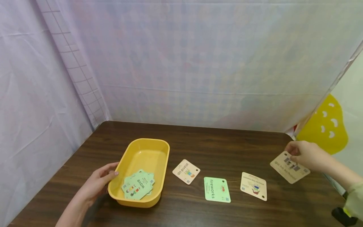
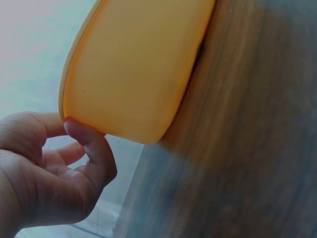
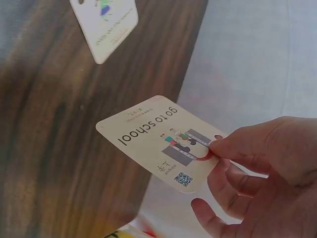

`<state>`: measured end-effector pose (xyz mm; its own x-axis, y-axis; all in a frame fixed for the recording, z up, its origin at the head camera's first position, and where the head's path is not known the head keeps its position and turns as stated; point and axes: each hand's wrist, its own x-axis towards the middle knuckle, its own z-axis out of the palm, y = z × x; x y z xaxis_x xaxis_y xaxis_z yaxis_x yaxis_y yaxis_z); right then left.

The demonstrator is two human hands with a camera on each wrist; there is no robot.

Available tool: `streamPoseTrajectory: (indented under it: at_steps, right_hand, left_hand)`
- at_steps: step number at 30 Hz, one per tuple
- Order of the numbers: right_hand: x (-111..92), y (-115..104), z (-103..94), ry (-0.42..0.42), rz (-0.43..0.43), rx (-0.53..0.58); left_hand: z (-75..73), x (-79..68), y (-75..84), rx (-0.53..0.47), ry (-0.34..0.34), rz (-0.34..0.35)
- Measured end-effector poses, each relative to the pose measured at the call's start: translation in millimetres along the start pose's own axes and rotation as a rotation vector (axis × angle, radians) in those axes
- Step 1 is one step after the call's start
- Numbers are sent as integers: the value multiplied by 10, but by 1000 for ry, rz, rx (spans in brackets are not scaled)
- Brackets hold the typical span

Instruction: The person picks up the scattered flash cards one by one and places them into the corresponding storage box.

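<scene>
On the left, a yellow plastic tray (image 1: 151, 157) stands on the table, a small pile of green cards (image 1: 138, 186) in its near end, the top one reading "wave". My left hand (image 1: 99, 179) holds the tray's left rim, thumb over the edge; the left wrist view shows fingers curled by the tray's wall (image 2: 129, 74). At the far right, my right hand (image 1: 309, 154) pinches a cream flashcard (image 3: 148, 126) reading "go to school" by one edge, between thumb and fingers. The card (image 1: 286, 171) is tilted; in the right wrist view it appears above the table.
Between the tray and my right hand lie a cream "stand up" card (image 1: 181, 173), a green "fireworks" card (image 1: 212, 190) and another cream card (image 1: 250, 181). White curtains (image 1: 198, 63) hang behind and left of the dark wooden table (image 1: 227, 145). A yellow shape (image 1: 326, 126) shows beyond the right edge.
</scene>
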<state>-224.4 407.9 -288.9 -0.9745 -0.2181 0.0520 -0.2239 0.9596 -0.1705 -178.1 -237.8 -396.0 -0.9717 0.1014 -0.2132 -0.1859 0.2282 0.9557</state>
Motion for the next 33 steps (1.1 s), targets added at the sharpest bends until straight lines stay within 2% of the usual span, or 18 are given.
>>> streamPoseTrajectory:
  at_steps: [18, 33]
  right_hand:
    - [160, -108, -263, -23, 0, 23]
    - [270, -213, -449, 4, -6, 28]
  left_hand:
    - [-7, 2, 23, -5, -4, -4]
    - [-19, 4, 24, -5, -3, 0]
